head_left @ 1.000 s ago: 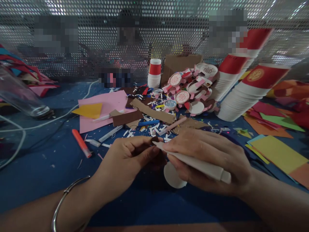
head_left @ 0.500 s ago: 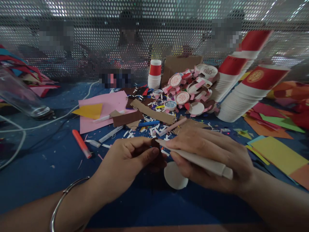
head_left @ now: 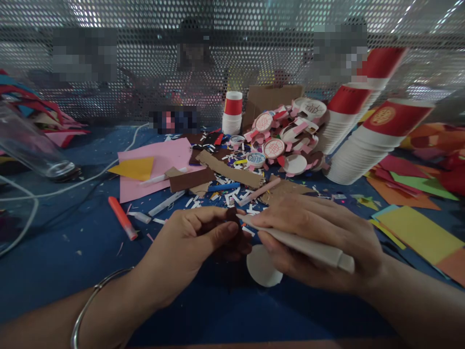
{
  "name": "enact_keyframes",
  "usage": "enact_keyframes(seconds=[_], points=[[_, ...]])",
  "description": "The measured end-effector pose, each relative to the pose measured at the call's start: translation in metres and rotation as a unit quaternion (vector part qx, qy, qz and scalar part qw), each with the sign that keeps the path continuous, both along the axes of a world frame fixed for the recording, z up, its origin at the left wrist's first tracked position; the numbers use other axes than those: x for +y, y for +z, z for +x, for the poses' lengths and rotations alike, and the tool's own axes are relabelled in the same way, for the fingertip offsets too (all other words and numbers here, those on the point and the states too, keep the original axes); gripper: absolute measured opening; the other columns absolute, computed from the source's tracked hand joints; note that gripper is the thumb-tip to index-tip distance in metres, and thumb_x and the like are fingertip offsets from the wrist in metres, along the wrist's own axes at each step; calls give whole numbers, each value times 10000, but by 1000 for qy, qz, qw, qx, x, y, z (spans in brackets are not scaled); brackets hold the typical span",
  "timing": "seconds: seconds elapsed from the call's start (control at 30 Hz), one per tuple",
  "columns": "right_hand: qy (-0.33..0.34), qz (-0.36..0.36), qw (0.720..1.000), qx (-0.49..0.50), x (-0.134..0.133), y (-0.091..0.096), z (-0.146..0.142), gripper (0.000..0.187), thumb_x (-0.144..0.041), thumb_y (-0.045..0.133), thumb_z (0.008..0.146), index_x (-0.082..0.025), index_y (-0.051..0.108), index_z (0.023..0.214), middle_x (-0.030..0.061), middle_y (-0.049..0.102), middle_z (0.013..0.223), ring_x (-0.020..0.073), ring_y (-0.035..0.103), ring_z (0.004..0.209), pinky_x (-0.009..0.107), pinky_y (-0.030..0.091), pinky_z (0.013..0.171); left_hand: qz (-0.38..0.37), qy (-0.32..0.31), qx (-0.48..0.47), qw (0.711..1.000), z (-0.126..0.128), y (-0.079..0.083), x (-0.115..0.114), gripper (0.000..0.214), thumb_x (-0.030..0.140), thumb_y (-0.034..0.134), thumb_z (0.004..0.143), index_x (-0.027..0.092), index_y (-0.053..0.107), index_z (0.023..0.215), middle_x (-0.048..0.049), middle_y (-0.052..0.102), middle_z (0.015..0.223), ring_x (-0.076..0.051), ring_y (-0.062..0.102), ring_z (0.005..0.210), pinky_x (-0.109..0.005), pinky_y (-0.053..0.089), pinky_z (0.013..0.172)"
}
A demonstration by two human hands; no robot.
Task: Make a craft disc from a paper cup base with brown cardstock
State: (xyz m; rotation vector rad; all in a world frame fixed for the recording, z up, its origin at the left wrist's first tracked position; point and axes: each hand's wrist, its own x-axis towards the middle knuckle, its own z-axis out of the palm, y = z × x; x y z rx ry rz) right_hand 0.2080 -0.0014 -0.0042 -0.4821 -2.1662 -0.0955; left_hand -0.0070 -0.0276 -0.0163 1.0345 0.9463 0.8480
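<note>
My left hand (head_left: pixel 192 247) is closed in a pinch on a small dark brown paper piece (head_left: pixel 232 215), held just above the blue table. My right hand (head_left: pixel 319 242) grips a white glue tube (head_left: pixel 308 247), its flattened end next to the brown piece. Below and between the hands a white paper disc (head_left: pixel 261 271) lies on the table. A metal bangle (head_left: pixel 90 300) sits on my left wrist.
Beyond the hands lie paper scraps, brown card strips (head_left: pixel 228 169), a pink sheet (head_left: pixel 160 160), an orange marker (head_left: pixel 122 217) and decorated cup bottoms (head_left: pixel 283 135). Stacks of red and white paper cups (head_left: pixel 366 140) lean at the right. Coloured sheets (head_left: pixel 417 228) lie at far right. A perforated screen (head_left: pixel 145 58) closes the back.
Both hands have stayed close together with only slight shifts; the tube's end has dipped a little and the view has drifted slightly.
</note>
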Motion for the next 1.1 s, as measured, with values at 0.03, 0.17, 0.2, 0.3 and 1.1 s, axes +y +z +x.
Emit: enact_keyframes(seconds=[0.03,0.17,0.2,0.3,1.1], points=[[-1,1,1000,0,-1,0,0,168,-109,651,893,-191,683,1036,19,796,868,158,766,796,251,633,841,-9,1,-6,1000,0,0,0,116,281,726,933,174,771,939,-8,774,827,-87,698,724,-152,534,672],[-15,17,1000,7,-3,3,1,179,-102,669,872,-187,681,1030,19,796,850,163,768,778,251,646,843,-35,9,-15,999,1,0,2,118,264,727,929,156,765,957,-20,767,796,-92,698,708,-152,534,652],[-15,20,1000,7,-3,3,1,180,-100,672,869,-182,682,1029,22,799,848,164,767,775,255,650,838,-40,11,-18,999,1,1,3,118,263,728,927,153,763,953,-21,766,793,-93,698,705,-152,536,649],[-3,23,1000,4,-2,4,1,160,-106,676,863,-170,695,1008,33,803,837,167,769,763,263,653,819,-47,13,-21,999,1,3,3,121,269,735,922,151,761,911,-20,769,794,-90,700,700,-148,540,649],[-1,5,1000,-4,0,4,-1,165,-118,642,864,-248,692,952,-6,785,791,195,759,695,321,667,697,-44,-11,-12,999,2,4,0,145,289,746,917,146,749,898,-30,771,820,-102,719,738,-156,551,663]])
